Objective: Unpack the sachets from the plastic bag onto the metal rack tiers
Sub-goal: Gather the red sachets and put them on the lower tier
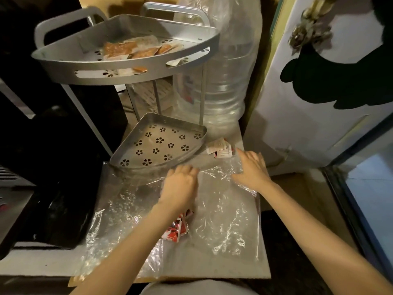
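Note:
A clear plastic bag [225, 216] lies spread flat on the grey counter. My left hand [180, 186] rests knuckles-up on the bag's far edge, fingers curled; I cannot tell if it pinches the plastic. My right hand [253, 167] lies on the bag's far right corner with fingers spread. Red and white sachets [177, 228] sit inside the bag under my left forearm. A few more red and white sachets [221, 149] lie loose on the counter just beyond my right hand. The metal rack's lower tier [161, 141] holds nothing; its upper tier [127, 60] holds orange sachets [127, 50].
A large clear water bottle [225, 67] wrapped in plastic stands behind the rack on the right. A dark appliance [55, 145] fills the left side. A white fridge door [319, 81] stands at the right. The counter's front edge [191, 277] is close to me.

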A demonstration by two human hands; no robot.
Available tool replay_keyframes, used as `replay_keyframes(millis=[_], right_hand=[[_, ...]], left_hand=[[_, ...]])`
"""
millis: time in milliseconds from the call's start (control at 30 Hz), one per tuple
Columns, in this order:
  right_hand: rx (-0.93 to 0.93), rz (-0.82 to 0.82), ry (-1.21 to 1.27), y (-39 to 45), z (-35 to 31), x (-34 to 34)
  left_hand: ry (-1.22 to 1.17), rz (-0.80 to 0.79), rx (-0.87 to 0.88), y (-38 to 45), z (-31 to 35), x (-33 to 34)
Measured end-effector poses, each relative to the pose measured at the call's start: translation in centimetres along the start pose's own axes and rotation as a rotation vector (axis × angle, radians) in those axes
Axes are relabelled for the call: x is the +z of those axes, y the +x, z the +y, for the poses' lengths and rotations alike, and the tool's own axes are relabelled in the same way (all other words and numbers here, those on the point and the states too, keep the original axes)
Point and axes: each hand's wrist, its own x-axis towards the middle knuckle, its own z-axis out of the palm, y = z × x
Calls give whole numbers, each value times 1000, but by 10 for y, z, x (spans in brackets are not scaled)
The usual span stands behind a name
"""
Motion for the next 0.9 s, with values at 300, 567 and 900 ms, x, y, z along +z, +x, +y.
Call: replay_keyframes(millis=[300,567,900], right_hand=[[-9,142,156,4,1,4],[19,152,522,0,19,-8],[446,356,1337,-3,53,-38]], left_hand=[[0,-256,141,30,15,74],[-80,-265,144,28,16,84],[-75,-249,150,27,14,87]])
